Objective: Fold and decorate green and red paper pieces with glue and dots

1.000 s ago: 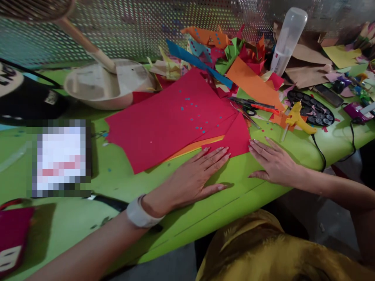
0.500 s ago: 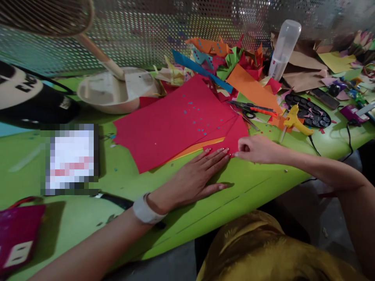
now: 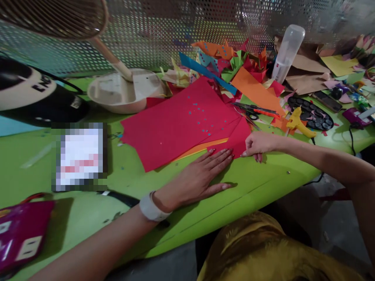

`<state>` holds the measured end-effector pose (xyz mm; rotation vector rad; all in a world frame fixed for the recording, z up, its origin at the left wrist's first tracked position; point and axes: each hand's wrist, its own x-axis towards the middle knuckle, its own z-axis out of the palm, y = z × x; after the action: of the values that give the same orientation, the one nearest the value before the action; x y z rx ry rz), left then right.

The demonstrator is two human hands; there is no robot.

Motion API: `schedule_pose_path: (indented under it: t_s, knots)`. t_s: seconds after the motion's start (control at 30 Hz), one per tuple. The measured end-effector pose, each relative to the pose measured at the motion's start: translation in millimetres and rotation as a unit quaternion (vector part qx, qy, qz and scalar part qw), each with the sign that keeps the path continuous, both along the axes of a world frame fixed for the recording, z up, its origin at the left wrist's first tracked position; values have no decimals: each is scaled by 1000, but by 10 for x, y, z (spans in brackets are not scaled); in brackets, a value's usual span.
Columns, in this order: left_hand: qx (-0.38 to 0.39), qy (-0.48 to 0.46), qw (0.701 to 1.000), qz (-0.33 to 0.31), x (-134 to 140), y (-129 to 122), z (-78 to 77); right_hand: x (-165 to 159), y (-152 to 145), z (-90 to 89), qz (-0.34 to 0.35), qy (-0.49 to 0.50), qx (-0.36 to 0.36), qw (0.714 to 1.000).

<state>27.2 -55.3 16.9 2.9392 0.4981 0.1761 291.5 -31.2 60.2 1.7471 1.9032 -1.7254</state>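
Right hand (image 3: 258,143) — curled, pinch unclear — sits farther right along the smaller red paper (image 3: 240,132), seemingly pressing its edge. Left hand (image 3: 198,176) stays flat, open.

Magenta box (image 3: 32,224) partly beyond left edge

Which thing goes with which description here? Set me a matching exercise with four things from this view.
1. left hand
2. right hand
3. glue gun
4. bowl

A. yellow, beside the black tray
B. spread flat, fingertips on red paper
C. whitish, toward the back of the table
D. fingers curled, at the edge of the red paper

Pairs: 1-B, 2-D, 3-A, 4-C
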Motion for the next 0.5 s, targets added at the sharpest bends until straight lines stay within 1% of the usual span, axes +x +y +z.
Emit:
schedule_pose_path:
  t_s: [0.17, 0.3, 0.4, 0.5]
  knots:
    - [1, 10, 1000, 2, 2, 14, -5, 319, -21, -7, -22, -21, 2, 1000]
    - [-3, 15, 1000, 8, 0, 20, -14, 534, -94, 94, -53, -38, 1, 998]
    - [-3, 13, 1000, 6, -2, 21, -16, 524, -116, 205, -69, -36, 7, 997]
    - [-6, 14, 1000, 10, 2, 21, 1, 341, -93, 248, -55, -13, 19, 998]
